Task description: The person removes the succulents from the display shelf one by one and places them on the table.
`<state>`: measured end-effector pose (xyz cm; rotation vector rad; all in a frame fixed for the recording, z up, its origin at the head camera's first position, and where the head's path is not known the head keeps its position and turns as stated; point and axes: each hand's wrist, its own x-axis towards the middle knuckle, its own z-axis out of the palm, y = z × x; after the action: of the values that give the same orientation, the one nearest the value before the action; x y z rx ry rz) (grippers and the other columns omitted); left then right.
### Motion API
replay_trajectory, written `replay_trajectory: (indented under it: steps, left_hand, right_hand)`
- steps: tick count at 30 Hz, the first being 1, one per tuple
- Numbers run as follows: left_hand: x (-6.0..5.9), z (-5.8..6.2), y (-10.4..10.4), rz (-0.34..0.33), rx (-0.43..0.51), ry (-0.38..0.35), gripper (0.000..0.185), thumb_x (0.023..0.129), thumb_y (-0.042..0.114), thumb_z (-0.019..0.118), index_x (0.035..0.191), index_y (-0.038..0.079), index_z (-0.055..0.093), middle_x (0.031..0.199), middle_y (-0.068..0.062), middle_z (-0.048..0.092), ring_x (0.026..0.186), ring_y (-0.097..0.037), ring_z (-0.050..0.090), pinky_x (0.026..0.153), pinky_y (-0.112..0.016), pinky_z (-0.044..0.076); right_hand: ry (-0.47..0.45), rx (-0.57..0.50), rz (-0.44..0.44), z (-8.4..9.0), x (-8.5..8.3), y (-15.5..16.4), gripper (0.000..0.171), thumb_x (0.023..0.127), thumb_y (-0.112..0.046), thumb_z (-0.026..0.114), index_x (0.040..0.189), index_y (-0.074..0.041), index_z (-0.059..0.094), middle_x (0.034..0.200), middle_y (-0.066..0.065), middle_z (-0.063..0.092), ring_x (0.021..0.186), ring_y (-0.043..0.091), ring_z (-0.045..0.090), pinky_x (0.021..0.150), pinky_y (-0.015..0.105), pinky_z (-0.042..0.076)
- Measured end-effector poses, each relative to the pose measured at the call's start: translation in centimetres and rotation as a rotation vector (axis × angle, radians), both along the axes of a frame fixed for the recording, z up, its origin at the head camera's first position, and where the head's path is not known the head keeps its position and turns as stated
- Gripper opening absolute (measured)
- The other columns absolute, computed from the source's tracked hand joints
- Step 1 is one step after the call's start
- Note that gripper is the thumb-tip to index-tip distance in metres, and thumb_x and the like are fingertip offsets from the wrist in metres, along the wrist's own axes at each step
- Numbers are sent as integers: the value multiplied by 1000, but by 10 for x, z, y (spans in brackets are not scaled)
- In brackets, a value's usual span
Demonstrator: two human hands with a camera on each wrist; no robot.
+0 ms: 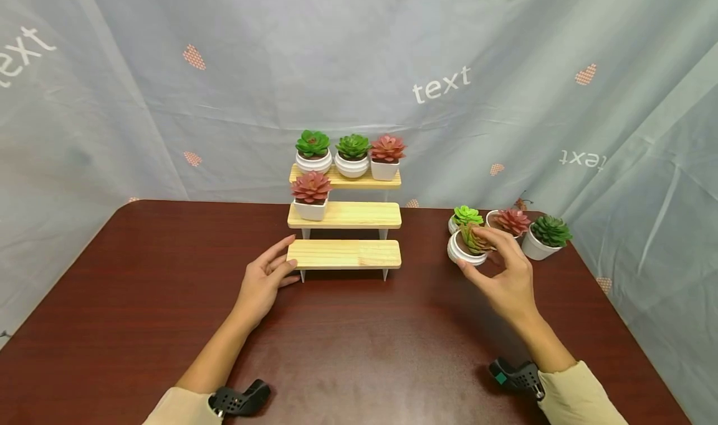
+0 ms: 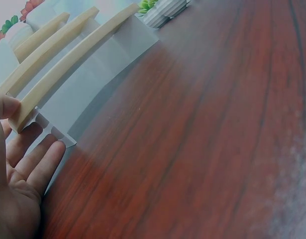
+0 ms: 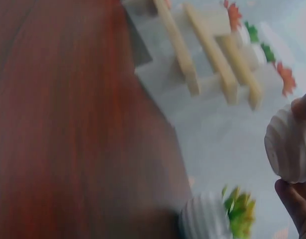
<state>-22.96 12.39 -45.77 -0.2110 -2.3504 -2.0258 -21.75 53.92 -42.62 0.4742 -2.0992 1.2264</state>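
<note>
My right hand (image 1: 475, 249) grips a round white ribbed pot (image 1: 459, 250) with a yellow-green succulent, at the right of the brown table (image 1: 359, 350). In the right wrist view its fingertips (image 3: 294, 196) pinch the pot (image 3: 287, 147) from both sides. My left hand (image 1: 283, 260) lies flat on the table, its thumb touching the left end of the bottom shelf of a three-tier wooden stand (image 1: 344, 253). The left wrist view shows that thumb (image 2: 3, 107) on the shelf end (image 2: 23, 117). The top shelf carries three potted succulents (image 1: 352, 154), and the middle shelf one red succulent (image 1: 311, 194).
Behind my right hand stand three more pots: a light green one (image 1: 465, 216), a red one (image 1: 512, 221) and a dark green one (image 1: 546, 235). A grey cloth backdrop (image 1: 224, 70) hangs behind the table. The table's right edge runs close to the pots.
</note>
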Motion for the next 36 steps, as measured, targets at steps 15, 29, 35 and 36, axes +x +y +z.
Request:
replay_trajectory:
  steps: [15,29,35,36]
  left_hand:
    - [1,2,-1,-11,-18,-9,52,106,22,55,156,17,41,138,-22,62,109,6,65,89,-24,62]
    - [0,2,3,-12,-1,-6,52,106,21,55,156,13,41,142,-28,56,109,7,66,87,-24,62]
    - [1,2,3,-4,-15,-8,53,106,21,55,156,14,41,143,-27,56,109,8,65,87,-23,62]
    - [1,2,3,-4,-16,-8,53,106,21,55,156,14,41,143,-28,56,109,8,65,87,-23,62]
  right_hand:
    - [6,-85,-143,-33,7,27,57,68,22,78,122,12,65,122,14,61,108,-7,54,85,0,49]
    - [-53,-106,-238,-51,-4,46,59,71,15,82,127,4,66,125,22,61,109,-7,54,88,-3,46]
    - [-169,-50,-326,-58,-9,56,58,77,-1,86,132,-8,67,125,16,62,107,-8,51,86,-6,43]
    - [-185,-35,-337,-58,-9,57,58,78,-3,86,132,-9,67,125,15,62,106,-9,51,85,-6,42]
